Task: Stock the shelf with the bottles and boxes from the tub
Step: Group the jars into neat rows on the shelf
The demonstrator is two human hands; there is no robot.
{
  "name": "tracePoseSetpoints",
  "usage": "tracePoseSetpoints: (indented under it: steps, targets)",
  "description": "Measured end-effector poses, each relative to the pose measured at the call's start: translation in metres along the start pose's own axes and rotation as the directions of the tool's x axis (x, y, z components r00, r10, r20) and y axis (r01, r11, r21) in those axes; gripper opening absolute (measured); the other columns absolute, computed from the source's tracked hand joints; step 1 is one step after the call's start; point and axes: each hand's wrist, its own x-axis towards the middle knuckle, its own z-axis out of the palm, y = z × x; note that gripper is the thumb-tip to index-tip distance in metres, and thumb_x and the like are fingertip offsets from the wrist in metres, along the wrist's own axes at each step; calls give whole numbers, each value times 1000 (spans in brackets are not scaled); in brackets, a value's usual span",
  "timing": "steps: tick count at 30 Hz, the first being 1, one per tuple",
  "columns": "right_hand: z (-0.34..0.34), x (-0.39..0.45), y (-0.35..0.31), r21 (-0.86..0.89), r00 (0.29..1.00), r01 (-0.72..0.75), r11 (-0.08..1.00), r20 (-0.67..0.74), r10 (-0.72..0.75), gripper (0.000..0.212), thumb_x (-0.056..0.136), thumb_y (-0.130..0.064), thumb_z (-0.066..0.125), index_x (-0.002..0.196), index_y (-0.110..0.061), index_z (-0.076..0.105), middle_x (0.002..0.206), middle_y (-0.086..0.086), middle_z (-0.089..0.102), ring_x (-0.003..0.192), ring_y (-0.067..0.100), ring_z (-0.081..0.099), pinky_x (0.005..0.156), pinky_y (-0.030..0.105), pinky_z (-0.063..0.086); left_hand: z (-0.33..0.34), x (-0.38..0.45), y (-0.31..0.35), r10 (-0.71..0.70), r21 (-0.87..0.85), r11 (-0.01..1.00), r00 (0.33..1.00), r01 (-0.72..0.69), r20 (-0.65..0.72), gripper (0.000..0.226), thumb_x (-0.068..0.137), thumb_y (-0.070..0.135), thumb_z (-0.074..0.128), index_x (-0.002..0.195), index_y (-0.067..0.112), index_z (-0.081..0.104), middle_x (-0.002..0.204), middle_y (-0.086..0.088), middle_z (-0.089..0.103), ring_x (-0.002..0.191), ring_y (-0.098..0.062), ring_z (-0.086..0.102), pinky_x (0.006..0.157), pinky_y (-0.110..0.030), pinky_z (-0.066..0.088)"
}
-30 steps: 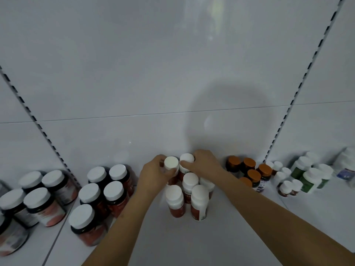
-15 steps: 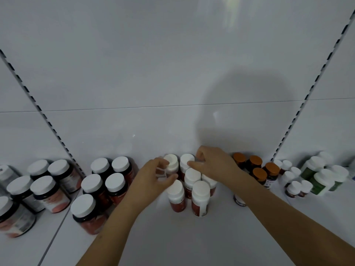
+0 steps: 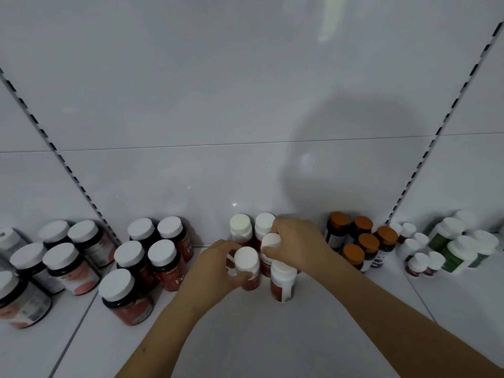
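Left hand (image 3: 211, 264): fingers wrapped round the near white-capped bottle (image 3: 246, 264).
Right hand (image 3: 296, 245): pinching the middle bottle's cap (image 3: 270, 241), just right and farther back.

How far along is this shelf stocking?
Well underway: dark jars, orange-capped bottles and small bottles with green ones already stand grouped. Now the left hand grips a white-capped red bottle while the right hand holds its neighbour. The tub is out of view, so the remainder is unknown.
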Motion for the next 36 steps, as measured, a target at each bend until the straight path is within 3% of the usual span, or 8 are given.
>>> tracePoseSetpoints:
  steps: [8,11,14,20,25,30,33,36]
  targets:
    - [3,-5,-3,18,999,29,999,-33,-28,33,84,-45,62,102,-17,59,97,0,64,87,21,60,67,30,37,-9,28,-1,-46,15,999,998,47,-53,45,73,33,82,112,30,59,103,13,57,82,-1,60,75,-16,50]
    - [7,-3,-8,56,997,17,998,-75,-13,32,84,-42,61,102,-16,59,96,0,64,86,21,61,70,31,45,-7,36,-2,-51,13,999,998,51,-36,45,73,32,83,112,27,61,105,10,58,83,-1,60,79,-22,52]
    - [16,0,-8,65,995,3,998,-104,3,32,83,-40,61,104,-16,56,99,1,63,88,21,60,76,34,50,-2,37,-5,-47,-23,999,999,46,-26,43,74,29,83,111,27,61,106,8,60,85,-1,61,76,-13,49]
    - [21,-1,3,64,986,14,998,-167,-3,43,83,-55,63,106,-19,55,101,-2,58,92,18,55,77,29,37,9,29,-9,-48,-105,994,996,40,-74,52,77,32,80,122,27,54,113,7,59,95,-2,59,82,-21,54]
    - [8,-8,28,300,986,-54,953,-133,98,41,92,-51,56,115,-16,55,111,0,59,99,18,55,87,35,46,5,17,-4,-71,-119,992,981,50,-182,72,75,45,79,136,26,45,127,9,46,111,-5,52,90,-23,48]
    - [1,-25,55,483,993,-74,873,-47,110,36,96,-30,58,130,-23,52,126,-6,54,110,8,52,89,20,41,1,8,35,73,-66,992,923,-106,-377,44,79,39,75,116,25,56,112,11,52,99,-6,54,82,-16,46]
    - [7,-29,60,499,999,-45,865,21,39,41,95,-24,59,134,-25,50,131,-6,52,113,8,52,94,20,43,22,2,57,99,-76,989,954,-126,-284,34,80,43,73,107,28,58,102,15,53,86,-5,55,72,-21,49]
    - [17,-31,62,516,998,-9,857,60,-25,37,94,-27,62,130,-26,53,129,-7,54,113,9,54,98,27,45,49,-2,66,74,-61,994,983,-85,-168,40,79,51,69,111,31,56,103,15,50,88,-3,53,70,-22,48]
